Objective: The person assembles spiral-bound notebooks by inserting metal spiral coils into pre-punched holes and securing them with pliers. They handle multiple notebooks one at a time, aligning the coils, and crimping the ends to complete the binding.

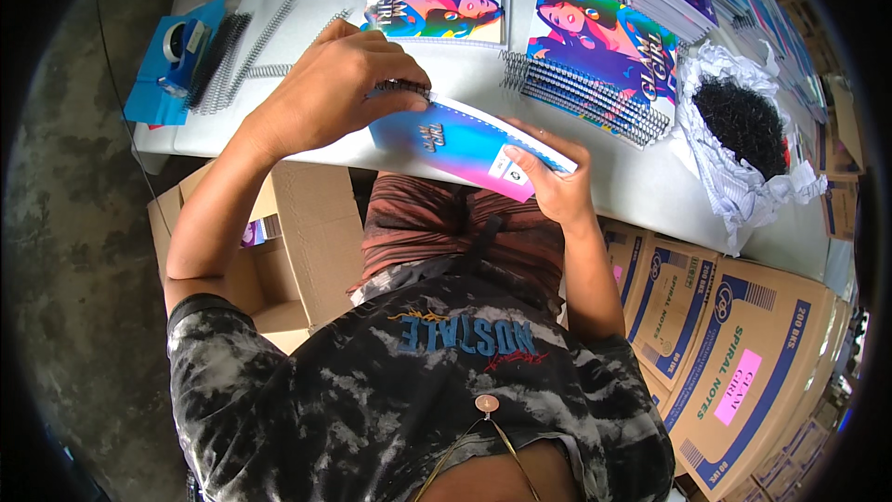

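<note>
A notebook point(451, 144) with a blue-to-pink back cover is held tilted over the table's near edge, its punched edge facing up and away. My right hand point(557, 181) grips its right end, thumb on the cover beside a white label and fingers behind. At the left end of the punched edge, my left hand point(339, 84) is closed on a dark spiral wire point(401, 88). The wire sits at the first holes; most holes along the edge show no wire. My left fingers partly hide how far it is threaded.
Loose spiral wires point(228, 60) lie at left by a blue tape dispenser point(177, 56). Notebooks with illustrated covers point(446, 5) and a bound stack point(595, 56) lie beyond. Crumpled paper point(715, 167) holds black wire bits at right. Cardboard boxes point(316, 232) flank my legs.
</note>
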The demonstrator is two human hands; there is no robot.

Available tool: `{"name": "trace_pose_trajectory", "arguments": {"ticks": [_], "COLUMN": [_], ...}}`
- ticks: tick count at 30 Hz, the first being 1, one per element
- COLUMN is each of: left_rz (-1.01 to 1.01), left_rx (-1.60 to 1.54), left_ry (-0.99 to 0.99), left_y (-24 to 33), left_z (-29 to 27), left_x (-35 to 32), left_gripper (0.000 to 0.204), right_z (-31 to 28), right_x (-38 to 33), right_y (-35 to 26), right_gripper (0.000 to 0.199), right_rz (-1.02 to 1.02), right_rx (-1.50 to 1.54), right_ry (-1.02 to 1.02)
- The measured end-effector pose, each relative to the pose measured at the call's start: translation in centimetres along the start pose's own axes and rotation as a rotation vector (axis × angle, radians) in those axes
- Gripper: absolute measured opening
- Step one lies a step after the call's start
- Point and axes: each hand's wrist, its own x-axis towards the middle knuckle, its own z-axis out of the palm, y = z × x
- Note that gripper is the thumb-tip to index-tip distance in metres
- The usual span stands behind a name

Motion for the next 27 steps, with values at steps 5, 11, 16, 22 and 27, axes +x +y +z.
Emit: {"name": "trace_pose_trajectory", "arguments": {"ticks": [5, 11, 16, 22, 27], "left_rz": [0.005, 0.006, -0.001, -0.044, -0.09], "left_rx": [-0.061, -0.127, -0.039, -0.078, -0.062], "left_ry": [-0.093, -0.051, -0.011, 0.091, 0.056], "left_y": [-0.3, -0.3, 0.4, 0.4, 0.5], "left_z": [0.1, 0.1, 0.3, 1.2, 1.3], "left_x": [0.1, 0.0, 0.1, 0.1, 0.2], "left_gripper": [0.018, 0.016, 0.017, 0.018, 0.021], "right_z": [0.0, -0.5, 0.0, 0.2, -0.6], "right_x": [-0.4, -0.5, -0.6, -0.4, -0.1], "right_y": [-0.1, 0.4, 0.3, -0.6, 0.5], "right_gripper": [0.025, 0.027, 0.026, 0.026, 0.025], "right_rz": [0.111, 0.161, 0.129, 0.112, 0.12], "right_rx": [0.043, 0.03, 0.021, -0.019, -0.041], "right_ry": [-0.009, 0.013, 0.031, 0.064, 0.052]}}
